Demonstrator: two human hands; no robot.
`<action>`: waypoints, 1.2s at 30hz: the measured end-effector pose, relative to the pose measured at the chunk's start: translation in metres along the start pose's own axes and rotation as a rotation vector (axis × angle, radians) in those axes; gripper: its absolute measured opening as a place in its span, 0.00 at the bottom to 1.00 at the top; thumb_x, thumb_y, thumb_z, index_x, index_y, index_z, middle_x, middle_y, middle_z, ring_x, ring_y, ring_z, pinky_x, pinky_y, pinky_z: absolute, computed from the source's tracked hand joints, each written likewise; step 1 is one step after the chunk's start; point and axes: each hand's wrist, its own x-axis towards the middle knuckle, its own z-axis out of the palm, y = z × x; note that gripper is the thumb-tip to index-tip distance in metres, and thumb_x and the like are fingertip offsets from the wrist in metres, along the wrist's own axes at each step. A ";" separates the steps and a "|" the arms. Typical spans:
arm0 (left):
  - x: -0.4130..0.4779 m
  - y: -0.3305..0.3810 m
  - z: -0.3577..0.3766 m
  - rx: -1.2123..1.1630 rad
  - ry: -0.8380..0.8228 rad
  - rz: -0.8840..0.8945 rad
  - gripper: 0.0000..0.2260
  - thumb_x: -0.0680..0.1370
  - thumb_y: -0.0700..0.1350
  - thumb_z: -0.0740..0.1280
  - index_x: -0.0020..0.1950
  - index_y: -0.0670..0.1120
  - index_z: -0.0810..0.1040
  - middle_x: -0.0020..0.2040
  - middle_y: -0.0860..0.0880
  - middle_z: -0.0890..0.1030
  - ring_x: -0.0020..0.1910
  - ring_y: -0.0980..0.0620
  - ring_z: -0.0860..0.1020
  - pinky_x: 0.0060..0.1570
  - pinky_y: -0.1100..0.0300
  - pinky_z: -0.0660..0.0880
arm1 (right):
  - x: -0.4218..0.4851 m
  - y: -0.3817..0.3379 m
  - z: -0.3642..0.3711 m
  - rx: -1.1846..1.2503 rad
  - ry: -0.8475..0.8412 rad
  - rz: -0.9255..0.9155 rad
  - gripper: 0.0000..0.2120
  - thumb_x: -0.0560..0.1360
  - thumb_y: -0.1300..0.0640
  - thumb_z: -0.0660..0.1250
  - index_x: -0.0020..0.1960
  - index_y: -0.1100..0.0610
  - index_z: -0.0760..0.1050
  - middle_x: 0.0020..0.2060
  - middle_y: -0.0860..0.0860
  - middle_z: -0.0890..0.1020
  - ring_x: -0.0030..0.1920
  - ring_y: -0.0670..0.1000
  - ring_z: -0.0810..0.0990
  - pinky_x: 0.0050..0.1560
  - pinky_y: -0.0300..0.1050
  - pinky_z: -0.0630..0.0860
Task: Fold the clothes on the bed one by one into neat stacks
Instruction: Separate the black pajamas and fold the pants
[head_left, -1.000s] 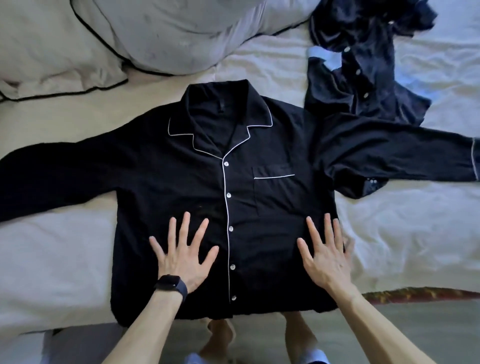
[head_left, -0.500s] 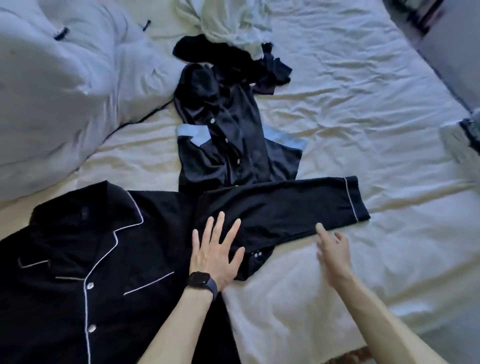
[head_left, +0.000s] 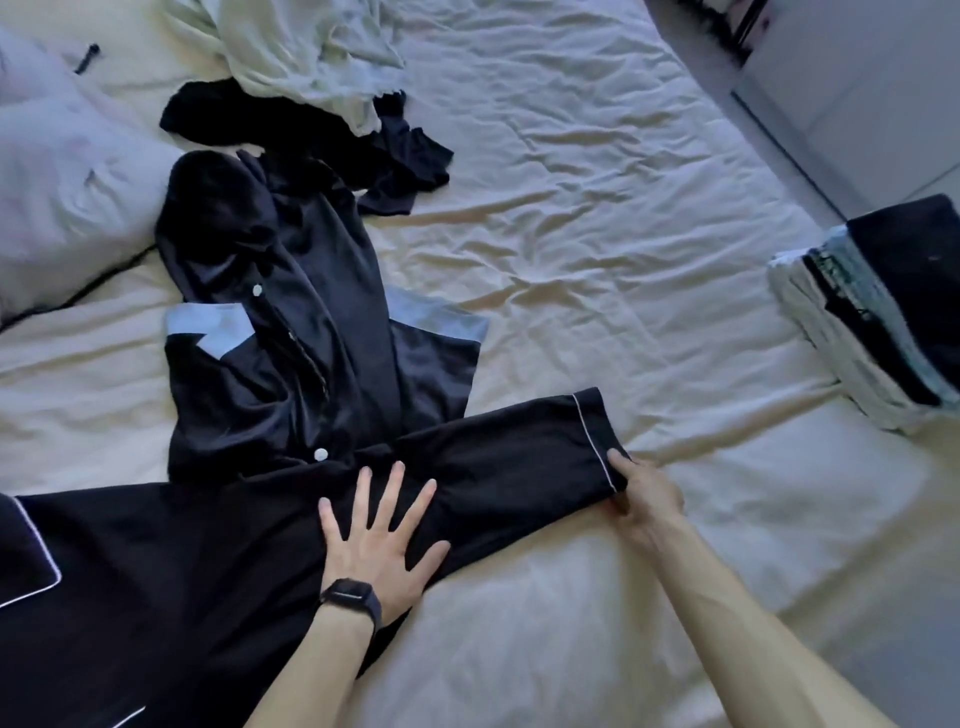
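On the creased bed, the left hand presses flat on the shirt sleeve, the right hand pinches its cuff, near a stack.

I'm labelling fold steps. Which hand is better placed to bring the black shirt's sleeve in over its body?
Right. The right hand pinches the cuff at the free end of the sleeve, while the left hand lies flat on the sleeve, fingers spread, near the shoulder, likely pinning the fold line.
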 end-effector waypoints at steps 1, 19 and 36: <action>0.002 0.001 -0.005 -0.008 -0.046 -0.017 0.31 0.78 0.72 0.44 0.80 0.65 0.50 0.83 0.51 0.50 0.81 0.39 0.48 0.69 0.26 0.46 | -0.001 -0.003 -0.002 -0.020 -0.018 -0.022 0.11 0.77 0.63 0.72 0.59 0.62 0.80 0.45 0.55 0.85 0.42 0.53 0.83 0.43 0.48 0.82; -0.181 -0.071 -0.171 -1.880 0.301 -0.623 0.06 0.83 0.39 0.64 0.51 0.45 0.81 0.46 0.47 0.85 0.49 0.46 0.83 0.52 0.49 0.80 | -0.304 0.163 0.067 -0.778 -0.661 -1.001 0.17 0.73 0.52 0.74 0.62 0.47 0.81 0.51 0.40 0.80 0.54 0.43 0.80 0.55 0.33 0.74; -0.581 -0.242 0.097 -1.912 0.487 -1.600 0.12 0.84 0.43 0.63 0.67 0.46 0.75 0.68 0.43 0.76 0.65 0.41 0.76 0.65 0.47 0.73 | -0.388 0.433 0.021 -1.930 -0.545 -0.693 0.36 0.80 0.41 0.63 0.82 0.43 0.50 0.83 0.53 0.46 0.82 0.57 0.46 0.75 0.58 0.63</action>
